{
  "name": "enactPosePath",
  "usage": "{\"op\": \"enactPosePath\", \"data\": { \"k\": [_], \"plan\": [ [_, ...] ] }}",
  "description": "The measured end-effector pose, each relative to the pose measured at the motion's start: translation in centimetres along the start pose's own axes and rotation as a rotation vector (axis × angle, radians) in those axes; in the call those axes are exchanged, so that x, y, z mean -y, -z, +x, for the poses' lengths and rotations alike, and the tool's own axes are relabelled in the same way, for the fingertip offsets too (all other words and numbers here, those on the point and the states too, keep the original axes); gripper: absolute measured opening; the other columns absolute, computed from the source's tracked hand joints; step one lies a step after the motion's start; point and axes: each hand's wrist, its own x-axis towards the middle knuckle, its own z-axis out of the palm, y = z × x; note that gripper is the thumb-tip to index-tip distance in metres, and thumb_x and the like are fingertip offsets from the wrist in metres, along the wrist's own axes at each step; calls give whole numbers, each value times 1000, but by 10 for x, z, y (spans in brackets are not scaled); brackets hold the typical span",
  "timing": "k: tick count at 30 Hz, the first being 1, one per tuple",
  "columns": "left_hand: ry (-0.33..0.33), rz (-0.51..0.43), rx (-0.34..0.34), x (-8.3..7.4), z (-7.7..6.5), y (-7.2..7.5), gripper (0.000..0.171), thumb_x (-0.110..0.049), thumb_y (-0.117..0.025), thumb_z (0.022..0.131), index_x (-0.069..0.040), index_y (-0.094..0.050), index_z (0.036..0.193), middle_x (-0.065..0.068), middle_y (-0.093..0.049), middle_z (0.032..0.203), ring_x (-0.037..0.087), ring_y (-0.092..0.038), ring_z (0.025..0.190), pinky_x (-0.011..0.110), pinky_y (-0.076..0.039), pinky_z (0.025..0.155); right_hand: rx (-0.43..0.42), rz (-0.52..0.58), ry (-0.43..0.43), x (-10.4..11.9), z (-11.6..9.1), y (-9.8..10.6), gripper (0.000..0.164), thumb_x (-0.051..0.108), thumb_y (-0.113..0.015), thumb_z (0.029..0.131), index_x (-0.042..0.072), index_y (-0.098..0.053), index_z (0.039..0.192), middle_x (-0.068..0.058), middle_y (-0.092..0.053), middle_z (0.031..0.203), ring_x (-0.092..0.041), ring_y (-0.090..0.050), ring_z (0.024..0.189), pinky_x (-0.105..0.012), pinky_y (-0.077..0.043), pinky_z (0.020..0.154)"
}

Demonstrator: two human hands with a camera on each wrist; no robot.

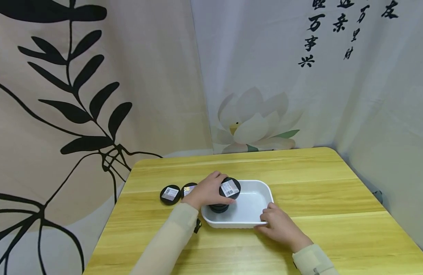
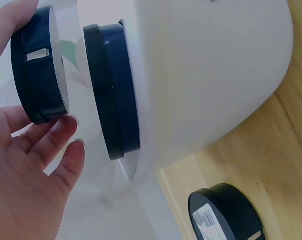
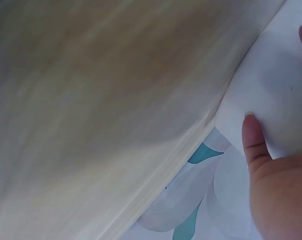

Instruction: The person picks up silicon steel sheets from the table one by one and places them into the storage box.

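My left hand [image 1: 209, 190] grips a black round tin [image 1: 230, 188] with a white barcode label, its thumb and fingers about the edge. In the left wrist view, a gap shows between this held tin [image 2: 38, 70] and another black tin [image 2: 112, 90] at the white tray. From the head, that lower tin [image 1: 219, 208] is in the tray's left end, partly hidden by the hand. My right hand [image 1: 283, 228] holds the white tray [image 1: 247, 224] by its front right corner, fingers over the rim. The thumb lies along the outer wall in the right wrist view.
Left of the tray, two more labelled black tins, one at the far left [image 1: 170, 194] and one partly behind my left hand [image 1: 188, 188], lie on the wooden table [image 1: 321, 187]. Printed curtains [image 1: 156, 76] hang behind the table's back edge.
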Motion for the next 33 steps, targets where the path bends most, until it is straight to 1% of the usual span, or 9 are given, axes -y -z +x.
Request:
{"op": "enactPosePath", "data": {
  "k": [6, 13, 17, 23, 28, 33],
  "plan": [
    [-30, 5, 11, -3, 3, 0, 110, -87, -52, 50, -20, -40, 136, -4, -41, 125, 12, -45, 104, 34, -43, 85, -8, -8, 18, -2, 1, -2, 28, 45, -72, 73, 28, -54, 60, 18, -42, 64, -7, -34, 69, -22, -34, 60],
    [-71, 14, 13, -8, 9, 0, 111, -88, -52, 49, -20, -40, 136, -5, -41, 123, 11, -44, 103, 34, -43, 86, 1, -10, 0, -4, 2, -1, 25, 45, -72, 73, 26, -58, 63, 19, -41, 64, -7, -34, 68, -22, -34, 59],
    [-91, 20, 12, -9, 12, -1, 111, -88, -52, 48, -20, -41, 135, -6, -41, 121, 11, -44, 101, 32, -43, 85, 3, -10, 9, -5, 1, -3, 26, 45, -72, 73, 27, -57, 61, 20, -41, 64, -7, -34, 68, -22, -34, 59],
    [-83, 26, 28, -13, 13, 1, 113, -89, -50, 47, -20, -41, 136, -5, -41, 122, 11, -44, 102, 33, -43, 86, -3, 3, 23, -6, 1, -2, 27, 44, -72, 73, 28, -54, 60, 20, -41, 65, -6, -34, 70, -22, -34, 61],
    [-77, 39, 26, -16, 15, 2, 114, -90, -49, 47, -20, -40, 136, -4, -41, 125, 13, -45, 105, 34, -43, 87, -8, 14, 35, -5, 0, -1, 27, 43, -73, 73, 28, -54, 60, 20, -41, 66, -6, -35, 71, -22, -35, 62],
    [-82, 26, 31, -18, 19, 1, 112, -88, -52, 48, -20, -40, 136, -5, -41, 125, 11, -44, 104, 33, -43, 87, -3, 28, 51, -4, 0, 1, 28, 40, -73, 74, 29, -53, 59, 19, -42, 65, -7, -35, 72, -23, -34, 63]
  ]
}}
